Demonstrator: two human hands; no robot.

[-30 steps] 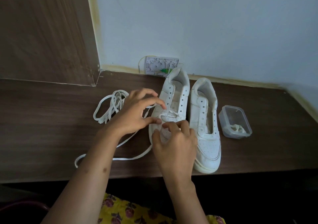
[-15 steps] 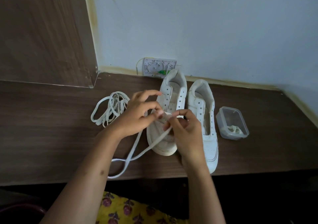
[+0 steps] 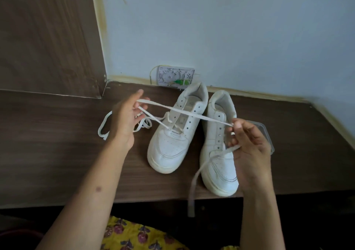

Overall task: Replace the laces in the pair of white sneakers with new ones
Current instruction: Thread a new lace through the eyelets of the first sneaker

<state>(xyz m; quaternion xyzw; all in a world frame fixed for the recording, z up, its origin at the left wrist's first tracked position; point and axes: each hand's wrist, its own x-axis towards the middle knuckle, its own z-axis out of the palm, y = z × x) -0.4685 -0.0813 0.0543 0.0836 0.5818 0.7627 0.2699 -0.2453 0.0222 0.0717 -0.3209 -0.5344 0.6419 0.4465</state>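
Two white sneakers stand side by side on the dark wooden desk, toes toward me. The left sneaker has a white lace threaded through its lowest eyelets. My left hand holds a loop of that lace raised left of the shoe. My right hand pinches the lace over the right sneaker, which has empty eyelets. The lace is stretched taut between both hands, and its free end hangs past the desk's front edge.
Another white lace lies coiled on the desk behind my left hand. A clear plastic container sits right of the shoes, mostly hidden by my right hand. A white wall socket plate is behind the sneakers. A wooden panel rises at left.
Both hands have moved apart from the left sneaker's toe, the left going left and the right going right, drawing the lace out through the lowest eyelets until it is taut.
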